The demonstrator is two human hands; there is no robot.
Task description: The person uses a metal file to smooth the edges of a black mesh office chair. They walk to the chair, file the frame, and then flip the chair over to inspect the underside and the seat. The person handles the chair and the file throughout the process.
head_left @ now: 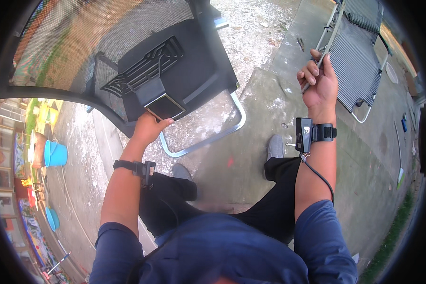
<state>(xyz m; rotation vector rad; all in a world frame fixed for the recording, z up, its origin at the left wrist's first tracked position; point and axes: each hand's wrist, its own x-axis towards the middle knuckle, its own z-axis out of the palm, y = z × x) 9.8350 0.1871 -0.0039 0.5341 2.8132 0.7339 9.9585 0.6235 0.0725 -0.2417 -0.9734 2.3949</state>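
A black mesh office chair (206, 61) with a silver tubular frame (239, 120) stands in front of me at the left. Over its seat lies a black slatted piece (144, 68). Beside that piece is a dark block with a pale-rimmed rectangular end (164, 108). My left hand (149, 127) grips the block's near edge, thumb on top and the other fingers mostly hidden beneath. Raised at the right, my right hand (318, 85) has its fingers curled round a thin grey metal rod (306, 87), whose exact kind I cannot make out.
A folding lounger (357, 61) with grey mesh stands at the far right. Pliers (300, 44) lie on the concrete. Blue buckets (56, 154) are at the left. A long-handled tool (399, 156) and a small blue object (404, 124) lie at the right.
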